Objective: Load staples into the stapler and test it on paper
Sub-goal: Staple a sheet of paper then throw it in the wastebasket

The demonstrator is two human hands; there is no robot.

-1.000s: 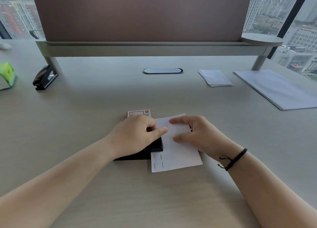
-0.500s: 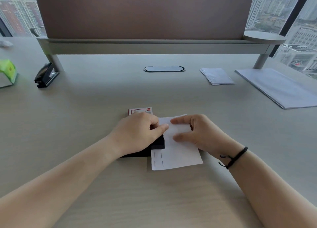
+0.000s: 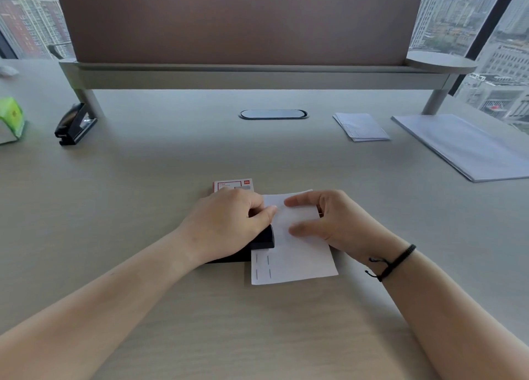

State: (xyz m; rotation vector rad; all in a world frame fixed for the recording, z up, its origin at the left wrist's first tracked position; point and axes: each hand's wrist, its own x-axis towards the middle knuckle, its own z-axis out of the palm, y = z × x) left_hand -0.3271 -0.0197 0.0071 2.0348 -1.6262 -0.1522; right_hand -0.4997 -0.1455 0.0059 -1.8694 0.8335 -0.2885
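A black stapler (image 3: 262,238) lies on the desk, mostly covered by my left hand (image 3: 226,225), which presses down on its top. Its nose sits over the left edge of a small white sheet of paper (image 3: 297,261). Several staples show in two rows near the paper's lower left corner. My right hand (image 3: 332,222) holds the sheet, thumb and forefinger on its upper part. A red and white staple box (image 3: 232,185) lies just behind my left hand.
A second black stapler (image 3: 75,124) rests at the far left by the partition leg, next to a green object (image 3: 11,119). A small paper stack (image 3: 360,126) and a large paper stack (image 3: 469,146) lie at the right. A cable grommet (image 3: 273,114) sits mid-desk.
Both hands, the stapler and the paper stay almost where they were. My right forefinger has lifted slightly off the paper.
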